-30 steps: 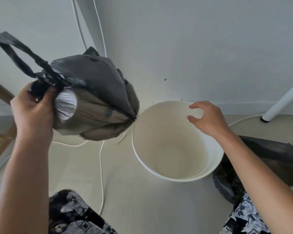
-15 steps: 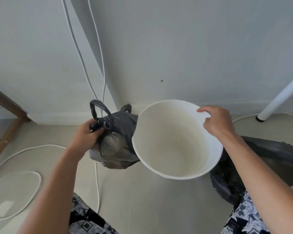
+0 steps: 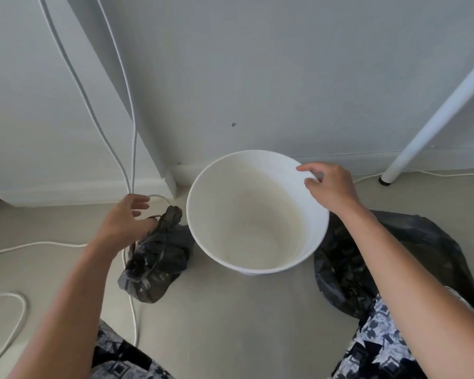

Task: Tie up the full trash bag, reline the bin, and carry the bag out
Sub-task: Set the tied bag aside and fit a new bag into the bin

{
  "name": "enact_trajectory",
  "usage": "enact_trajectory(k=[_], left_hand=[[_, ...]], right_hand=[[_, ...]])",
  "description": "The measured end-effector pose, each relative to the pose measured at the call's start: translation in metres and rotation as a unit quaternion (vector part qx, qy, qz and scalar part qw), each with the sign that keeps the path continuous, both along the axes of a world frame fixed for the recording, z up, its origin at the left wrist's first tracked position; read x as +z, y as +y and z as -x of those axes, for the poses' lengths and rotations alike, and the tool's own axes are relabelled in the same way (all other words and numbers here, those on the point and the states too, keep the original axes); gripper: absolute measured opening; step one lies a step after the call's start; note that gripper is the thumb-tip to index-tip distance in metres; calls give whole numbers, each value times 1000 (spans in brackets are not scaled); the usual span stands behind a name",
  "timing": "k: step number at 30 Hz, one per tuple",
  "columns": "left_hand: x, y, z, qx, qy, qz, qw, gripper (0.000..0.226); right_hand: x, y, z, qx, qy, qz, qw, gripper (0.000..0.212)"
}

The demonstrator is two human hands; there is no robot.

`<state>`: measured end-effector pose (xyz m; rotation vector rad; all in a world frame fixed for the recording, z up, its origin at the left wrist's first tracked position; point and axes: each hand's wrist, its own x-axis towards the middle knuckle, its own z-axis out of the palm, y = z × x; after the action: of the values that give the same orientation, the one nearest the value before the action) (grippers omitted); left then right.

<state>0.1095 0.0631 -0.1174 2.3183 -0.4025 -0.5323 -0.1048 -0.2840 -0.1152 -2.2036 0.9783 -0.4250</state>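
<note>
Head view: the tied bag lies on the floor just left of the bin, touching or nearly touching its wall. The left hand hangs over the bag's knot, fingers spread, grasping nothing. The right hand pinches the bin's far right rim. The bin is bare inside, so tying looks done; relining and carrying out remain. A loose black liner lies right of the bin, likely next. Room is tight: wall behind, cords under the bag, a white leg at right.
</note>
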Motion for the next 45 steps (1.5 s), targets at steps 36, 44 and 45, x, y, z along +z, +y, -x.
enact_trajectory(k=[36, 44, 45], left_hand=[[37, -151, 121, -206, -241, 80, 945, 27], [75, -198, 180, -256, -216, 167, 927, 70], [80, -207, 186, -268, -200, 175, 926, 81]], right_hand=[[-2, -56, 106, -211, 55, 137, 966, 16], [105, -9, 82, -156, -160, 261, 939, 17], [115, -1, 80, -138, -179, 269, 936, 17]])
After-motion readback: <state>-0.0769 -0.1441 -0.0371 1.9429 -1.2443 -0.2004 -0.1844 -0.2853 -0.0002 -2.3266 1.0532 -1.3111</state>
